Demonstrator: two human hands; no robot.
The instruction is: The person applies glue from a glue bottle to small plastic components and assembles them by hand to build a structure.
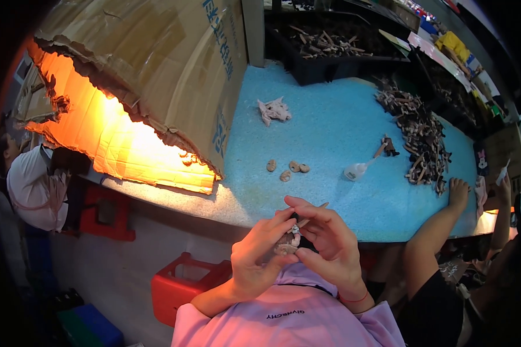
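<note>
Honestly, looking at a pretty fiddly hold: left hand (pixel 257 251) and right hand (pixel 333 246) both closed in on one small figure-like piece (pixel 286 247), clamped between thumbs and fingertips in front of the pink shirt (pixel 312 324), around the near edge of the blue tabletop (pixel 324 136). Can't tell exactly which fingertips bear the weight, with so much of the piece tucked away. Easy to fumble, probably, from too light a pinch, with a drop to the floor (pixel 127 277) as the likely result. Just as easy to snap the slim stick (pixel 323 206) poking up by the right hand, from squeezing too hard. Also worth watching the white squeeze bottle (pixel 355 172) (maybe glue, judging only by the narrow tip), likely to leak if uncapped or to tip from a careless elbow. Same worry with the loose tan lumps (pixel 285 175), liable to roll if nudged. As for writing: big blue characters (pixel 219 29) on the torn cardboard box (pixel 168 75), plus small dark lettering (pixel 285 315) across the shirt front, upside down from this angle; not copying out either. No readable label on the bottle.
</note>
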